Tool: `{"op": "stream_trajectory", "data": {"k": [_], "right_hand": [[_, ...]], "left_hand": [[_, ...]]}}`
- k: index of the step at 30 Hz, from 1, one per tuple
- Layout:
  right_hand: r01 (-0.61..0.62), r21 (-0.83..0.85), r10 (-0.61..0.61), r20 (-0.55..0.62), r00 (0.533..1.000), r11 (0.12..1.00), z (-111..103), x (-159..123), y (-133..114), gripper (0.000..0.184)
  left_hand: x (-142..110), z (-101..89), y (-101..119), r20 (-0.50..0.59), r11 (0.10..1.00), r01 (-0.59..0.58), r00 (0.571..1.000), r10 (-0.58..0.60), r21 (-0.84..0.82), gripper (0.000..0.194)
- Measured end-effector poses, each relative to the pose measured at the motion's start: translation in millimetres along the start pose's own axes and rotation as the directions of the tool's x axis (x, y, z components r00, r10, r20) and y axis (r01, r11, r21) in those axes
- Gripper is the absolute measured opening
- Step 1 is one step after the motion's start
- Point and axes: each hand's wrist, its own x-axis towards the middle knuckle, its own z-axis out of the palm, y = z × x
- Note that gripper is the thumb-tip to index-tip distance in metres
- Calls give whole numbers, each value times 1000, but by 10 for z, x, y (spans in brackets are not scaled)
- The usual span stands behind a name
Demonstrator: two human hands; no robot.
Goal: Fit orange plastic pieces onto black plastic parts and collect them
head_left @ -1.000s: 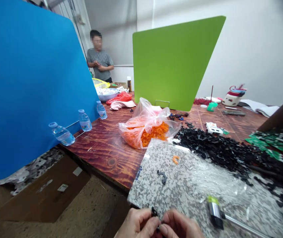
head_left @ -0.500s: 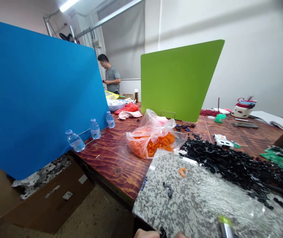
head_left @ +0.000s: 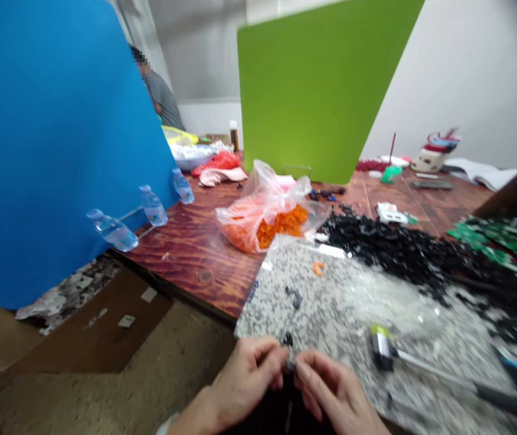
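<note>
Close to the near edge of the speckled grey board [head_left: 326, 326], my left hand [head_left: 249, 377] and my right hand [head_left: 331, 386] meet, fingertips pinched. Between them is a small black plastic piece [head_left: 288, 339], its top poking above the fingers and the rest hidden and blurred. Farther up the board lie a dark curved plastic part [head_left: 294, 297] and an orange C-shaped part [head_left: 318, 268]. To the right of my right hand rests a mallet [head_left: 381, 347] with a yellow-green face and a long handle.
Black plastic parts [head_left: 389, 248] are heaped along the board's far right side, beside clear thin strands [head_left: 376, 296]. A clear bag [head_left: 240, 223] of orange pieces stands behind. Blue panel [head_left: 58, 151], green panel [head_left: 317, 90] and water bottles [head_left: 153, 208] border the table. A person [head_left: 162, 96] stands beyond.
The view has tipped downward, so both hands and the mallet's handle now show more fully. The black piece stays between my fingers. The person in the background leans differently.
</note>
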Motion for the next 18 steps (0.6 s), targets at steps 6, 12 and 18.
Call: {"op": "stream_trajectory", "data": {"k": [6, 12, 18], "right_hand": [[43, 228, -10, -141, 990, 973, 68, 32, -96, 37], [78, 31, -73, -138, 988, 996, 22, 38, -14, 33], [193, -411, -319, -265, 910, 891, -167, 35, -142, 22]], "left_hand": [[35, 141, -82, -156, 972, -96, 986, 63, -215, 31], [58, 196, -120, -152, 960, -74, 988, 33, -272, 27], [54, 82, -22, 55, 966, -22, 998, 38, -257, 31]]}}
